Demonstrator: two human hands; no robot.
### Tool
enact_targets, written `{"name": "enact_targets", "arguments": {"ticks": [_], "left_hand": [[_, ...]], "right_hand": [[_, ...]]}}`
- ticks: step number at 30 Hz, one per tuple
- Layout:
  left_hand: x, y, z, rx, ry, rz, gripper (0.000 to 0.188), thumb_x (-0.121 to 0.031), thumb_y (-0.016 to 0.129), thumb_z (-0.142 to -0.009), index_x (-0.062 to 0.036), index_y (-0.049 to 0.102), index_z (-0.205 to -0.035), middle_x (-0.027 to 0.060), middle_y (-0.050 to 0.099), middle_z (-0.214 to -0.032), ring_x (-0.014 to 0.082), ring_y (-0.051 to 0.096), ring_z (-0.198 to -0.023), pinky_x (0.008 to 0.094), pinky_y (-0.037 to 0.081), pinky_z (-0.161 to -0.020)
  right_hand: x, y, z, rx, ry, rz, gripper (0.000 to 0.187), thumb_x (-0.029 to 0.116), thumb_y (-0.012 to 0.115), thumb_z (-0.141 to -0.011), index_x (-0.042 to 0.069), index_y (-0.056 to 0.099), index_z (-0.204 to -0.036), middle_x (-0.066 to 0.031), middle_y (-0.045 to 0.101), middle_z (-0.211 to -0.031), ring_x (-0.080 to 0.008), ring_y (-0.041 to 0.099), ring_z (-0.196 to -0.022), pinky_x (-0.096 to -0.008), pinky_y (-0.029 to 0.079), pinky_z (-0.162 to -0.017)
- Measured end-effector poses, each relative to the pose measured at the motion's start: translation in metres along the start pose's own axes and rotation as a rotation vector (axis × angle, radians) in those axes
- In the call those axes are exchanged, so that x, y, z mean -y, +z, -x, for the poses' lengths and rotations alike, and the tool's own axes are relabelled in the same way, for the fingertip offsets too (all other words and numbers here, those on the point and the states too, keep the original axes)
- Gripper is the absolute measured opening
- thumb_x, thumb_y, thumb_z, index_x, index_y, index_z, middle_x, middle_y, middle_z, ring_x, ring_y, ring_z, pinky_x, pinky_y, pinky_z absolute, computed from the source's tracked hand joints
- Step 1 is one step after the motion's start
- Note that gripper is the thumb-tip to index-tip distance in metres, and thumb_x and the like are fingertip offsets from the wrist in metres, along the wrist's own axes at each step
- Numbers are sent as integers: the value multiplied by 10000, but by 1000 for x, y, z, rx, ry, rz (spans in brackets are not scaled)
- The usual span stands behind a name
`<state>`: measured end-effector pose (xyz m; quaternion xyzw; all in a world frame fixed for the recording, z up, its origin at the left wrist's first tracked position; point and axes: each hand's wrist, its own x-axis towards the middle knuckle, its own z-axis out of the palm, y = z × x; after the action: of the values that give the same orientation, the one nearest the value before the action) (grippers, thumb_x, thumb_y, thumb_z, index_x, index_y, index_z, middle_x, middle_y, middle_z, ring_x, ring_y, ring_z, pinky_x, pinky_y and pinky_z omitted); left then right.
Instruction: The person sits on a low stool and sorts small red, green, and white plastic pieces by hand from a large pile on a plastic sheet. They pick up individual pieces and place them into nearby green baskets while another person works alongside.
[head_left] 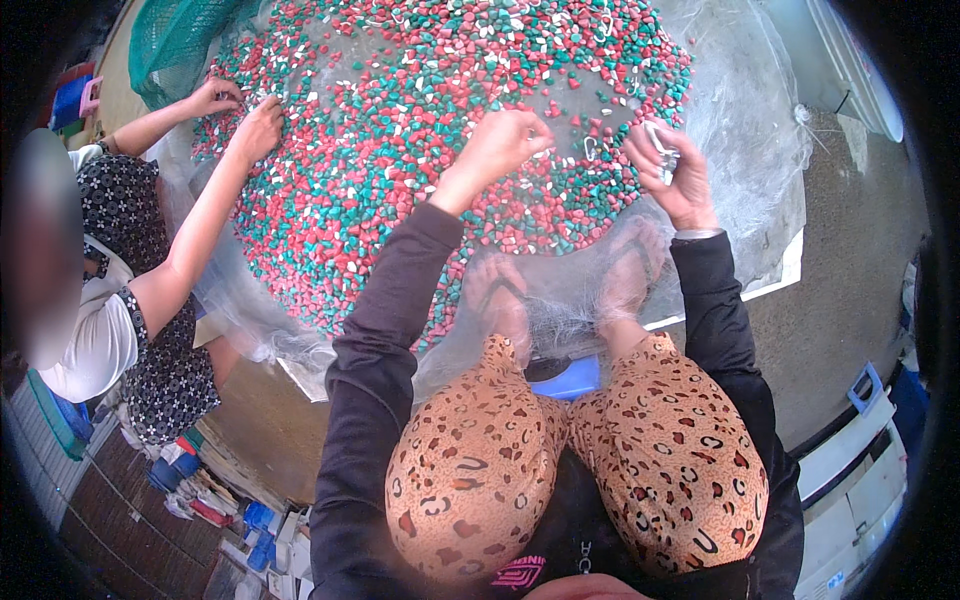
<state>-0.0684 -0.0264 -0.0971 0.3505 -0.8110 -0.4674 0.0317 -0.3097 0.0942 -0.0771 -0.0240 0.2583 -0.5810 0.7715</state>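
Small cone-like red, green and white plastic pieces [400, 230] lie spread over a clear plastic sheet. My left hand [500, 148] hovers over the middle of them with thumb and fingers pinched together. Whatever may be between those fingertips is too small to make out. Further right, my right hand [675, 178] is closed around white looped plastic pieces [660, 145], which stick out between the thumb and fingers. A single white loop [590, 148] lies on the sheet between my hands, with more loops scattered toward the far side.
At the left a co-worker sits with both hands [240, 115] in the pieces. A green mesh net [175, 50] lies at the far left. My feet rest under the sheet's near edge [560, 280]. White plastic chairs [850, 450] stand at the lower right, and assorted containers [260, 535] at the lower left.
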Motion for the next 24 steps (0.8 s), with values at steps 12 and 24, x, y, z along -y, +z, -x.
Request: {"name": "enact_targets", "arguments": {"ticks": [12,24], "left_hand": [[4,24,0,-46,-41,-600,117,-98,591,-784,16,598,-812,188,634,-867,323,666,-740,452,530,-621],[-11,-27,47,36,-68,1581,337,-349,469,-902,-36,591,-928,38,559,-839,110,512,-652,240,371,-460]], "right_hand": [[19,5,0,-116,75,726,176,171,643,-882,58,602,-1011,-18,603,-784,-81,530,-579,-212,370,-419],[-34,-5,-28,-163,-342,1577,106,133,571,-887,43,547,-838,-40,563,-781,-209,596,-674,-381,481,-602]]}}
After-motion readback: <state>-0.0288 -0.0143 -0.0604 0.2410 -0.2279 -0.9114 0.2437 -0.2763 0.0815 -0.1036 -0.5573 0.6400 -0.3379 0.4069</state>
